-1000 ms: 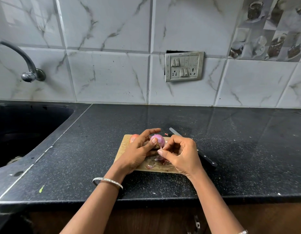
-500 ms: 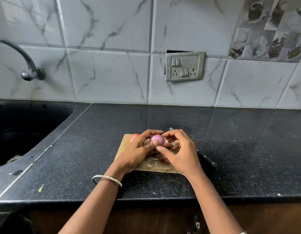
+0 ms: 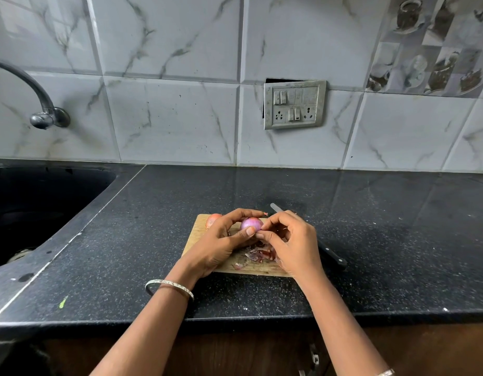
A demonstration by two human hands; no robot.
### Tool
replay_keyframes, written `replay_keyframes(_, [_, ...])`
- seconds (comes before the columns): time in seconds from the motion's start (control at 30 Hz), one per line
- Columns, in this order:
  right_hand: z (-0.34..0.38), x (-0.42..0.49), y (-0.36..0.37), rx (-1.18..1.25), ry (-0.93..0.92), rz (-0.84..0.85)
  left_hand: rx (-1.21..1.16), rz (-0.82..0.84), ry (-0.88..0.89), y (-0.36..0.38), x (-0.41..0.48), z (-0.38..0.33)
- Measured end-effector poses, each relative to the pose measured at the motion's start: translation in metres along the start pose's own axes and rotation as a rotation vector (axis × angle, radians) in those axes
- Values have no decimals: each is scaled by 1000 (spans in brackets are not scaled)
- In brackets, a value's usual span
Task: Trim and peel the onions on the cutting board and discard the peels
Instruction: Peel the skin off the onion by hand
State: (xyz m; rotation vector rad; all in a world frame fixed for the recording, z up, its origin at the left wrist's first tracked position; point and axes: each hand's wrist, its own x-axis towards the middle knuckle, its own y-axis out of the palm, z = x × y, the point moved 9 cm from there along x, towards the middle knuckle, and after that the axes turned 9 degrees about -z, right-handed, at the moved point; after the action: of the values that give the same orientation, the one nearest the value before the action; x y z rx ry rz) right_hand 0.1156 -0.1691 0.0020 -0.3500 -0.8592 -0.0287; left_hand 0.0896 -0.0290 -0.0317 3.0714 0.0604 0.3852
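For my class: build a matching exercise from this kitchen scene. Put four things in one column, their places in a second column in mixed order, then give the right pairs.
Things
1. purple onion
2. brown-skinned onion
3. knife
4. loose peels

Places
a. on the counter, right of the cutting board
b. held between the left hand and right hand
c. lying on the board, beneath the hands
d. at the board's far left corner

Pairs: 1-b, 2-d, 3-a, 4-c

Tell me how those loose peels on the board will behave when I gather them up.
The peels look thin and curled, so probably light and flimsy, apt to scatter. Small scraps may stick to the board.
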Motion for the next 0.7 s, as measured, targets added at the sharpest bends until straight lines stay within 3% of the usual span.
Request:
replay_keyframes(0.37, [-11,-2,2,89,134,20,-15,3,-22,0,-1,1])
replay_keyframes(0.7, [0,-2,6,24,13,62,-23,17,-22,1,0,1])
